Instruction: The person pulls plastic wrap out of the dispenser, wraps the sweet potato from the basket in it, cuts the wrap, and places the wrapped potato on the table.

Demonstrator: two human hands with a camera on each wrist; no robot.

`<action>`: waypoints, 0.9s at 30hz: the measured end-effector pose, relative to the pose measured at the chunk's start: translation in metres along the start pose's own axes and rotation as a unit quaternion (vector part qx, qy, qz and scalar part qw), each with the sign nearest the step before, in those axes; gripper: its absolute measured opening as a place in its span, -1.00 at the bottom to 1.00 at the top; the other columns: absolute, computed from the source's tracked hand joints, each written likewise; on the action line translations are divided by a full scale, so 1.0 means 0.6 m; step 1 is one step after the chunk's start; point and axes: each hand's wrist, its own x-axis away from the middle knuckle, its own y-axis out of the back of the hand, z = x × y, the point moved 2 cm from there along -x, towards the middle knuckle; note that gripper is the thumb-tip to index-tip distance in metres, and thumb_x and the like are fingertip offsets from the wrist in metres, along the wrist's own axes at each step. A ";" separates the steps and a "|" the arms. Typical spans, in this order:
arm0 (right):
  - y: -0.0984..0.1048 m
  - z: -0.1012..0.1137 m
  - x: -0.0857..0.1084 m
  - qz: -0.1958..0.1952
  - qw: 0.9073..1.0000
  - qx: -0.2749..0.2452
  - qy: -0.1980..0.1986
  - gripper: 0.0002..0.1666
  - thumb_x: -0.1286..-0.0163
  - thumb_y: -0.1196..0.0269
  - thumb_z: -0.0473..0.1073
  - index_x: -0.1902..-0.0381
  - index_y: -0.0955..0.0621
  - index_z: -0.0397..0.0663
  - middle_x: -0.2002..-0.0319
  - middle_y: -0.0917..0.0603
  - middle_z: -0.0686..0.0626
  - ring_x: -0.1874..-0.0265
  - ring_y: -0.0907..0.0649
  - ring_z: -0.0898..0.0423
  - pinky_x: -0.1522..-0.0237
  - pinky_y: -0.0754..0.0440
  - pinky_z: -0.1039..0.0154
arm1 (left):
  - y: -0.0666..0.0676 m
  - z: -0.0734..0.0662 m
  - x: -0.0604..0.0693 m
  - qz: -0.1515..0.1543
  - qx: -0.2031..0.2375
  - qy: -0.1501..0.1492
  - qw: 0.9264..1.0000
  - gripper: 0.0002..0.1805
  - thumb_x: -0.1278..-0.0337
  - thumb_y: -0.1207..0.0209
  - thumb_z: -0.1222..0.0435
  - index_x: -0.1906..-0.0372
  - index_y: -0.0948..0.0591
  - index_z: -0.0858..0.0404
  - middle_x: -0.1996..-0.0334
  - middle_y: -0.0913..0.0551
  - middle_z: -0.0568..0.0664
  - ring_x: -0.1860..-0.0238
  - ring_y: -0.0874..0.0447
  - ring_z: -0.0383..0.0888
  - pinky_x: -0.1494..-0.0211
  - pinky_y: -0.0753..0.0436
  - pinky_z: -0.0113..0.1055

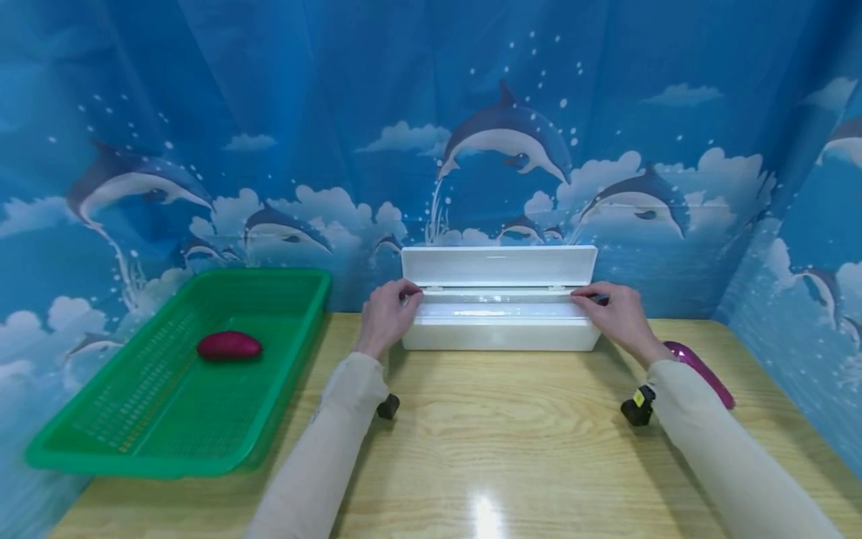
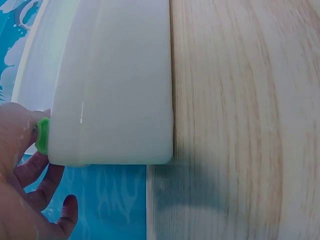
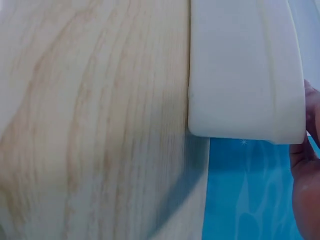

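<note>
White box (image 1: 501,337) far centre, lid (image 1: 498,267) raised; left hand (image 1: 388,318), touching a green piece (image 2: 43,136), and right hand (image 1: 622,316) curl at its ends, I cannot tell if pinching; green basket (image 1: 141,465) left, purple object (image 1: 707,377) right

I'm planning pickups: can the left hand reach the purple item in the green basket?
Likely yes: nothing covers the purple item in the open basket, though the left hand is at the white box.

From my end I saw a green basket (image 1: 202,415) at left with a dark-pink oblong item (image 1: 229,346) lying in it, a glossy magenta object (image 1: 708,377) on the wood-grain worktop (image 1: 512,427) at right, and a dolphin-print backdrop (image 1: 337,97) behind.
</note>
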 end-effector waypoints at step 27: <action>0.025 0.032 -0.007 -0.053 0.991 -0.085 -0.092 -0.46 -0.54 -0.17 0.15 -0.12 -0.69 -0.18 -0.09 -0.71 -0.26 -0.12 -0.61 -0.02 0.05 -0.53 0.28 | 0.023 -0.033 -0.001 -0.021 0.095 -0.037 0.995 -0.79 -0.56 -0.04 0.21 -0.07 -0.57 0.19 0.03 -0.67 0.05 -0.04 -0.64 -0.03 -0.14 -0.65 -0.13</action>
